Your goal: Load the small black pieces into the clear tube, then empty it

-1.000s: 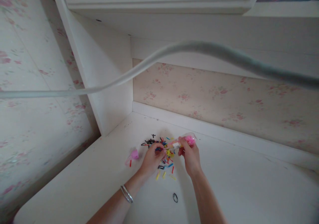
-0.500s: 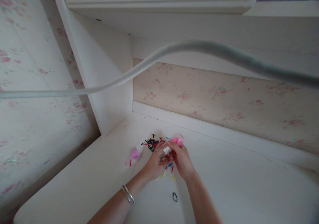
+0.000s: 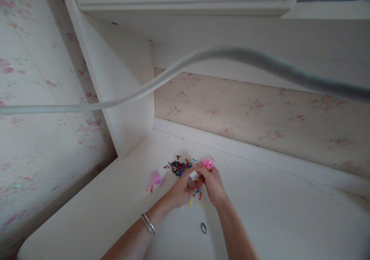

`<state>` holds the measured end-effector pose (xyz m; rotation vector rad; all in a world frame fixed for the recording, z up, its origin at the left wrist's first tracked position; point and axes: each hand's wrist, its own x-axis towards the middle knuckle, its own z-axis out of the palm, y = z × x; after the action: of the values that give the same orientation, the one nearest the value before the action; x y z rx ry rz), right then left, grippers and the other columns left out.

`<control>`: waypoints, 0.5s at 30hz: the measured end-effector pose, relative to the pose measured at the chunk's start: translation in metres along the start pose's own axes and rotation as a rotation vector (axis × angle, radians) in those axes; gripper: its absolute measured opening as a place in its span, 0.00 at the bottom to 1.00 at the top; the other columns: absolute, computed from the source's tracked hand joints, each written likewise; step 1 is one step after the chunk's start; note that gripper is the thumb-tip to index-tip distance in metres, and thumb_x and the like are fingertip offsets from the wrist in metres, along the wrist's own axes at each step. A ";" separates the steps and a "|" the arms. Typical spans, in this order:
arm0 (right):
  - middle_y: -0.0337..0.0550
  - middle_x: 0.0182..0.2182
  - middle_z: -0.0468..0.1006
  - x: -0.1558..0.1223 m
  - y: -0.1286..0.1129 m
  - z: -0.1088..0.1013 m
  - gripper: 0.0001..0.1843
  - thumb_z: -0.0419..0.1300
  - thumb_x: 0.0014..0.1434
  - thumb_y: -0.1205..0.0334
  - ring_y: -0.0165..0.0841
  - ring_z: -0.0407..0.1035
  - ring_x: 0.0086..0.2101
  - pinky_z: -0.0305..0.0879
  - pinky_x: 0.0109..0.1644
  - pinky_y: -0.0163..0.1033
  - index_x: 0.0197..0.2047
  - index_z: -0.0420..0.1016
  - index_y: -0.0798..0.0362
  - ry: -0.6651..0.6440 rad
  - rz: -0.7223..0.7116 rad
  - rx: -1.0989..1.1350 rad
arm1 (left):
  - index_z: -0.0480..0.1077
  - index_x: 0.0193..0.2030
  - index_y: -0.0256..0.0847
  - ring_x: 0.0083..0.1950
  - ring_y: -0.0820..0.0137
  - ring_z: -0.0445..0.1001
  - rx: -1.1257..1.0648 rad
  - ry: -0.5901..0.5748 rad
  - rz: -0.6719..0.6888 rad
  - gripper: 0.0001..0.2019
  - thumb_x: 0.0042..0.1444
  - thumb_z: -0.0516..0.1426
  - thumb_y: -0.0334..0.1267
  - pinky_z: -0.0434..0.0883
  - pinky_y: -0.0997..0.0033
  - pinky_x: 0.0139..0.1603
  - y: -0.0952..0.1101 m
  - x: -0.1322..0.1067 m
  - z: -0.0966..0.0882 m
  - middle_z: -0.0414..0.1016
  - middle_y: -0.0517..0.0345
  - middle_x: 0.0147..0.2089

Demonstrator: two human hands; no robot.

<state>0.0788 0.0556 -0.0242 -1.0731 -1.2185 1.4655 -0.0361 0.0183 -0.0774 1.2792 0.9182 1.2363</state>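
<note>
Low in the middle of the head view, my left hand (image 3: 182,190) is closed round a clear plastic container (image 3: 208,162). It bears a white label (image 3: 194,175), and something pink shows at its far end. My right hand (image 3: 211,182) meets it from the right, its fingers bent together against the container and my left fingertips. What those right fingers pinch is too small and covered to make out. Just behind my left hand lies a pile of small elastic hair bands (image 3: 179,167), mostly black with some blue and red. Yellow bands (image 3: 190,202) and a red band (image 3: 200,196) lie below the hands.
To the left on the white table (image 3: 115,210) lies a pink cap (image 3: 156,178) with a strap and a red band beside it. One black hair band (image 3: 203,228) lies nearer me. A white cable (image 3: 173,71) crosses the view in front, under a cabinet (image 3: 185,5).
Both hands stay in nearly the same place. My left fingers have shifted slightly, and more of the blue bands in the pile shows. The pink end of the container has moved a little right.
</note>
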 end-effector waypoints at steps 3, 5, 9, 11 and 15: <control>0.35 0.18 0.69 0.005 0.003 -0.009 0.16 0.65 0.48 0.51 0.24 0.57 0.17 0.54 0.18 0.31 0.26 0.71 0.56 0.055 -0.036 0.034 | 0.58 0.64 0.46 0.40 0.67 0.73 -0.005 -0.028 -0.080 0.34 0.50 0.60 0.30 0.69 0.74 0.31 0.000 -0.001 -0.003 0.71 0.50 0.47; 0.35 0.19 0.69 0.008 0.004 -0.015 0.16 0.65 0.49 0.51 0.24 0.56 0.17 0.54 0.19 0.31 0.26 0.71 0.56 0.083 -0.062 0.050 | 0.59 0.63 0.46 0.42 0.66 0.74 -0.012 -0.033 -0.111 0.32 0.50 0.60 0.31 0.70 0.73 0.33 -0.001 -0.001 -0.003 0.72 0.50 0.47; 0.34 0.18 0.69 0.009 0.004 -0.021 0.16 0.66 0.49 0.51 0.24 0.57 0.18 0.55 0.20 0.31 0.26 0.71 0.55 0.130 -0.103 0.013 | 0.63 0.59 0.43 0.39 0.69 0.75 -0.057 0.030 -0.085 0.28 0.50 0.61 0.33 0.71 0.72 0.34 -0.007 0.003 -0.002 0.72 0.50 0.48; 0.34 0.19 0.69 0.010 0.004 -0.022 0.16 0.66 0.49 0.50 0.24 0.58 0.18 0.56 0.21 0.31 0.26 0.71 0.55 0.129 -0.095 0.018 | 0.64 0.55 0.41 0.37 0.69 0.76 -0.081 0.072 -0.065 0.24 0.50 0.61 0.34 0.71 0.71 0.34 -0.010 0.005 -0.002 0.73 0.51 0.46; 0.36 0.23 0.72 0.012 0.004 -0.024 0.16 0.65 0.49 0.49 0.27 0.62 0.21 0.60 0.23 0.33 0.29 0.71 0.53 0.140 -0.093 0.075 | 0.65 0.50 0.40 0.34 0.70 0.76 0.010 0.183 -0.046 0.17 0.53 0.58 0.33 0.73 0.69 0.34 -0.012 0.005 -0.006 0.72 0.52 0.44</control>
<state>0.0990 0.0716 -0.0317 -1.0368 -1.0920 1.3318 -0.0393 0.0259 -0.0887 1.1597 1.0797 1.3295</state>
